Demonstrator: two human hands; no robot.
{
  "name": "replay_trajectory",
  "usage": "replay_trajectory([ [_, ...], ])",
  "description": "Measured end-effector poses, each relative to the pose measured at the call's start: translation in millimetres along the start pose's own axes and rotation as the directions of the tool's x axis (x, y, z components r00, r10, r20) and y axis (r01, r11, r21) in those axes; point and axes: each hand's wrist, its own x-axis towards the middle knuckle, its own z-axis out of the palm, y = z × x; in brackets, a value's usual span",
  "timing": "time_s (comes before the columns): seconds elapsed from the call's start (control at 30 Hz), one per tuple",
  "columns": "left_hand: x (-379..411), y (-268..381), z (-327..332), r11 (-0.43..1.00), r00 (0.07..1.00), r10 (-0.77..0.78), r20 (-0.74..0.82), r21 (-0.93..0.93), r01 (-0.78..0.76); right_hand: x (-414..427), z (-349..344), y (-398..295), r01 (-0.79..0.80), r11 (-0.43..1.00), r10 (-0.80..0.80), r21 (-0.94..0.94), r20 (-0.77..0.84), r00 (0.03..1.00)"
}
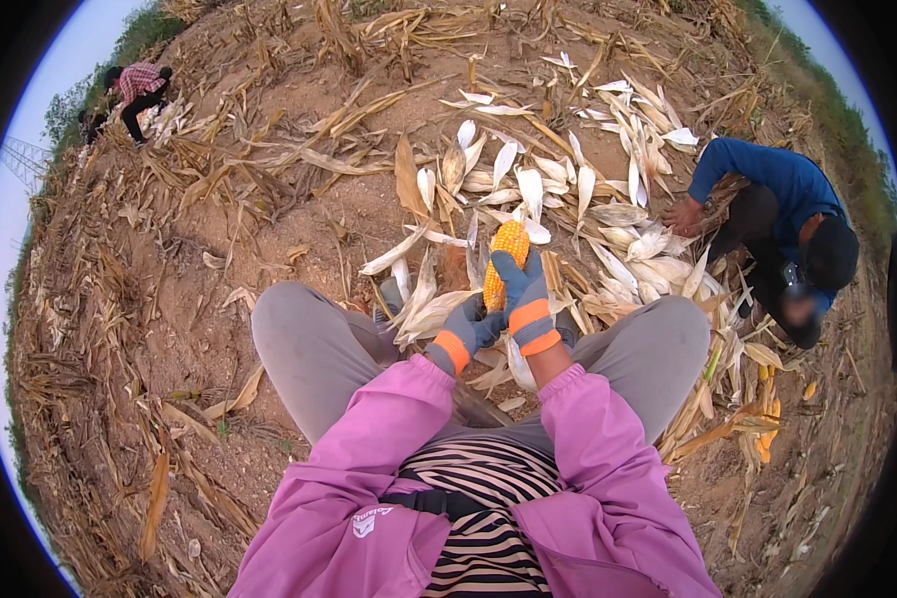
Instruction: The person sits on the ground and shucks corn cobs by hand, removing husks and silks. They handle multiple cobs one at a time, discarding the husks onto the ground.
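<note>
A husked ear of yellow corn (507, 258) stands tilted between my two hands, over dry husks. My right hand (522, 288), in a grey-blue glove with an orange-striped cuff, is closed around its right side. My left hand (472, 329), gloved alike, is at the lower end of the ear, beside a pale dry husk (435, 318); its fingertips are partly hidden, so whether it grips the ear or the husk does not show. Peeled white husks (531, 193) lie just beyond the ear. A heap of corn ears in pale husks (654, 265) lies to the right.
At the right a co-worker in a blue top (781, 179) crouches with one hand at the heap. Yellow husked ears (768, 433) lie on the ground at the lower right. Another person (140, 86) bends over far off at upper left. Dry stalks (336, 112) litter the soil.
</note>
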Motion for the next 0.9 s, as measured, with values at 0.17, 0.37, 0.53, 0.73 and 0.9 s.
replay_trajectory([
  [0.17, -0.8, 2.9, 1.9, 0.998, 1.000, 0.022, -0.017, 0.061, -0.021, 1.5, 0.8, -4.3, 0.041, 0.998, -0.040, 0.043, -0.025, 0.999],
  [0.37, 1.3, -3.2, -1.1, 0.998, 1.000, 0.019, 0.019, 0.058, -0.020, 4.1, -0.4, -6.1, 0.066, 0.996, -0.062, 0.051, -0.078, 0.995],
  [0.53, -0.3, -1.1, -0.5, 0.994, 1.000, 0.011, 0.008, 0.110, -0.012, 5.3, -0.6, -9.4, 0.076, 0.997, -0.072, 0.030, -0.123, 0.990],
  [0.73, -0.4, -0.1, 1.2, 0.988, 1.000, 0.023, -0.007, 0.155, -0.021, 5.2, -1.0, -10.8, 0.064, 0.996, -0.056, 0.056, -0.133, 0.990],
  [0.9, 0.6, -3.1, 0.4, 0.987, 0.998, 0.057, -0.011, 0.150, -0.055, 6.9, -3.7, -9.2, 0.064, 0.996, -0.057, 0.061, -0.107, 0.993],
])
